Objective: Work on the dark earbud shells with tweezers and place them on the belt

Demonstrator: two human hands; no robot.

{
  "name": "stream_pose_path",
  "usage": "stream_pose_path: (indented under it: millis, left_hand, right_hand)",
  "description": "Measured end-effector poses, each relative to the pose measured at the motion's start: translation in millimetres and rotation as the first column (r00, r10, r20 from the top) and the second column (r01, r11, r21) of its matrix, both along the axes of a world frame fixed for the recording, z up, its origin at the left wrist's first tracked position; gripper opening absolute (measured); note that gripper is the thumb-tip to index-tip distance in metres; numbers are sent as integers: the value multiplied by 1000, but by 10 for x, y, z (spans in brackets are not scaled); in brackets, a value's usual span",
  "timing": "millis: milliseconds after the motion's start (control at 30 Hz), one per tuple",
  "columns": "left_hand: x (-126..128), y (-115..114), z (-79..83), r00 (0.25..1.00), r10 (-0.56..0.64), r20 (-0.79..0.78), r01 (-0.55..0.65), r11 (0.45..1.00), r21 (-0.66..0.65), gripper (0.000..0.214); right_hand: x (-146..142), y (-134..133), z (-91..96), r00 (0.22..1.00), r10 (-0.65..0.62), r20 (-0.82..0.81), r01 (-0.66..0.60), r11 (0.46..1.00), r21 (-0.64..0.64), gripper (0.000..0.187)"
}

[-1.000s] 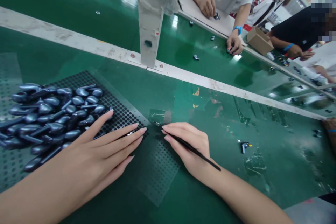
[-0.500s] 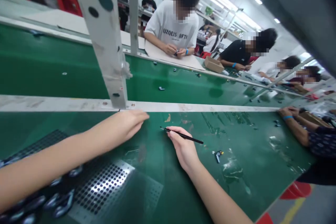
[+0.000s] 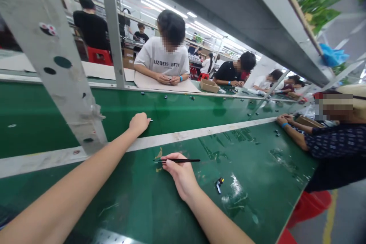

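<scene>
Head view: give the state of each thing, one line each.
Left hand, stretched over the rail, fingers curled at a small dark part; hold unclear.
Right hand, resting on the near belt, shut on the stick.
Stick, pinched, lying level.
Loose part, lying free on the near belt.

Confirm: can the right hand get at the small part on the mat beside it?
Probably yes. The small part lies on bare mat beside the right hand, nothing between, though it holds a thin black tool.
</scene>
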State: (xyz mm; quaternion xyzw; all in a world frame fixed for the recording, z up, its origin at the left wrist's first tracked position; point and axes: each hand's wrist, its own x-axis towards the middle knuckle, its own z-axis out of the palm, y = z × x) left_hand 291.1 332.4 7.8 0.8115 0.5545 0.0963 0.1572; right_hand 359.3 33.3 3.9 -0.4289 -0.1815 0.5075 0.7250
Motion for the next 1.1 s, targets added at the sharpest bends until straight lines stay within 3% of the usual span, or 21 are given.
stream_pose_path:
  millis: [167,367,467,567,733,833,900,1100]
  left_hand:
    - [-29,100,21,998,-5,66,8,999,-45,37]
    - [-116,-74,288,925,-123,360,162,984,-80,31]
    - [-322,-358,471,812,-164,561,275,954,-119,33]
    - [-716,-769,666,649,-164,742,350,931,-100,43]
    - [-1489,-1576,1062,476,-116,872,345,936,-64,31]
    - [-1795,-1983,1295,368,-116,923,372,928,-32,23]
    - [-1927,-2166,1410,348,-121,930,356,934,-12,20]
    - [-2197,-2362,1541,295,-109,949,223,974,43,15]
  right_hand:
    - [32,41,-13,1000,8,-30,-8,1000,5,52]
    - [65,80,-68,999,-23,-29,23,1000,11,48]
    - [80,95,-79,999,-28,-20,28,1000,12,48]
    - [68,72,-64,1000,-2,-16,2,1000,9,51]
    - [-51,-48,54,994,104,-18,-103,994,23,52]
    - [-158,-44,277,988,157,-8,-156,986,61,47]
    - [-255,18,517,981,195,12,-195,974,112,45]
    - [-736,189,1403,965,243,94,-261,909,327,39]
